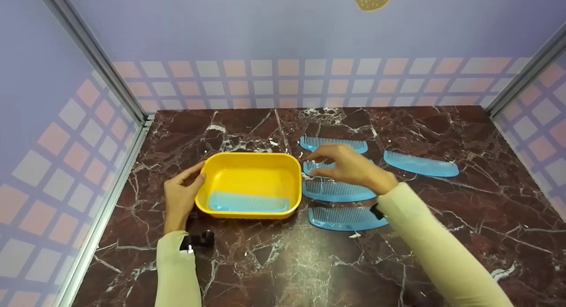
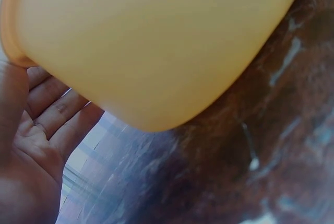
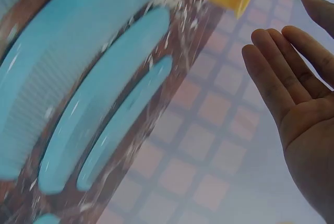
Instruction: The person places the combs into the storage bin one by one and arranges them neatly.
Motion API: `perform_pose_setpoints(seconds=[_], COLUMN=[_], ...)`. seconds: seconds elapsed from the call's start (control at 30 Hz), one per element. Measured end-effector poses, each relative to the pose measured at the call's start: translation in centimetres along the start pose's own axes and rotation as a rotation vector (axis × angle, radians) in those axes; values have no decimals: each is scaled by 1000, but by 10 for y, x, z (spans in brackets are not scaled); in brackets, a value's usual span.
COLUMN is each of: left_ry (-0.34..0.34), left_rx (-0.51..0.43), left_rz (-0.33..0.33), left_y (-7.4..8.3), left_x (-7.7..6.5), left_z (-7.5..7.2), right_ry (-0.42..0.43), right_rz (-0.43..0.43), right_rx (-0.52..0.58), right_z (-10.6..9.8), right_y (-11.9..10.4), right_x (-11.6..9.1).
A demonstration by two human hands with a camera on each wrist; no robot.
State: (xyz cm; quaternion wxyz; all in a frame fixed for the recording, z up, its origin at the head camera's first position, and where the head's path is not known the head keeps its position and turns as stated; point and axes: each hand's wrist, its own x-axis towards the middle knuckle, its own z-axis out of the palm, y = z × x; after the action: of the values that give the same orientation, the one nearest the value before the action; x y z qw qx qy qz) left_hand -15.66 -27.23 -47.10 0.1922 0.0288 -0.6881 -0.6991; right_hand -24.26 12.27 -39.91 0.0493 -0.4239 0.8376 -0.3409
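My left hand point(image 1: 180, 196) holds the left end of a yellow plastic basin point(image 1: 248, 215), thumb at the rim and fingers along the outer wall. The left wrist view shows those fingers point(image 2: 57, 109) partly hidden behind the basin wall. Inside the basin, along its near side, lies a light blue comb point(image 1: 248, 202). My right hand point(image 1: 349, 165) hovers over the combs right of the basin, holding nothing, its fingers and thumb apart. Beneath it is a blue comb point(image 1: 316, 166), partly hidden by the hand. In the right wrist view the fingers point(image 3: 274, 72) are extended above the combs.
Other blue combs lie around: one at the back point(image 1: 334, 144), one in the middle point(image 1: 338, 191), one at the front point(image 1: 340, 219) and one farther right point(image 1: 420, 163). The dark marbled table point(image 1: 265, 262) is bounded by patterned walls point(image 1: 287, 81).
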Motion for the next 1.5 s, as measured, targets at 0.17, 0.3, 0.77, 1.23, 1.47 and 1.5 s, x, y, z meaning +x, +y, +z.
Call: perform_pose_setpoints(seconds=[0.17,0.3,0.77,1.23,1.47,1.5], left_ry=[-5,-11,-17,2,-15,-18], left_rx=[-1,6,-17,-17,-24,-20], left_rz=[9,19,26,11,23,24], left_y=[1,1,0,-1,-1,0], left_x=[0,-1,-1,-2,-1,-1], left_z=[0,0,0,-1,-1,-1], right_ry=[74,113,154,165,128,120], right_rz=[11,45,281,461,543,550], right_rx=[-47,-45,-93,-141,-182,-187], right_z=[-18,-28,-68,-94,-105,-106], right_y=[20,34,88,134,152,154], right_x=[-16,-30,-86,-141,-166,-169])
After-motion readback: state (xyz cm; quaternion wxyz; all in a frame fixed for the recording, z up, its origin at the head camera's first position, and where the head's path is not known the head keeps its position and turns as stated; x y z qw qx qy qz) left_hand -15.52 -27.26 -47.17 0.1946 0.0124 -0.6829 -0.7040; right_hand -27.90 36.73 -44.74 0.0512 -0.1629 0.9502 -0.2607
